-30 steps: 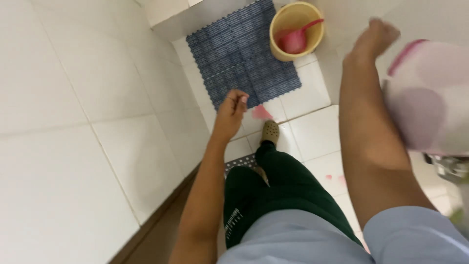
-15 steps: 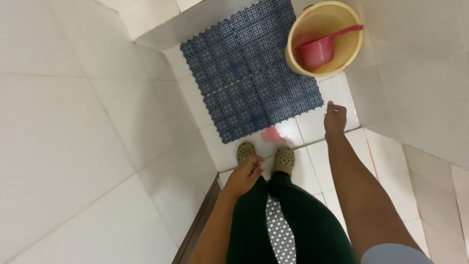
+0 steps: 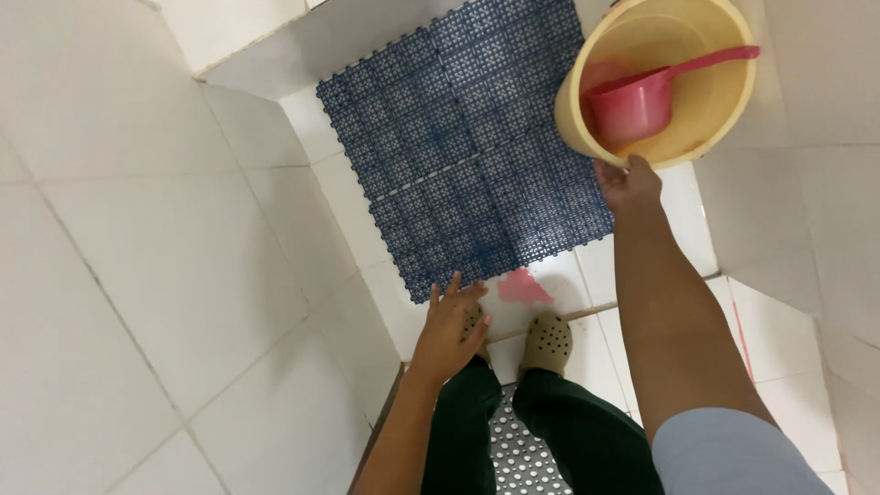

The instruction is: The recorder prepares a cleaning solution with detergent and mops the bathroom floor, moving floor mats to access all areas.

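Right hand reaches forward and touches the near rim of the yellow bucket, fingers curled there though a firm grip can't be confirmed, pink scoop inside, handle pointing right, while left hand hangs open, well apart.

**Yellow bucket with a pink scoop**

The bucket is round, pale yellow plastic, open at the top and seen from above. It sits at the upper right, its near side overlapping the right edge of the blue grid mat on the white tiled floor. It looks slightly tipped, its mouth turned towards the camera. The right hand touches the bucket's near rim. Inside lies a pink scoop, its cup low against the left inner wall, mouth facing up and right. Its long straight handle runs up and right, reaching the far rim.
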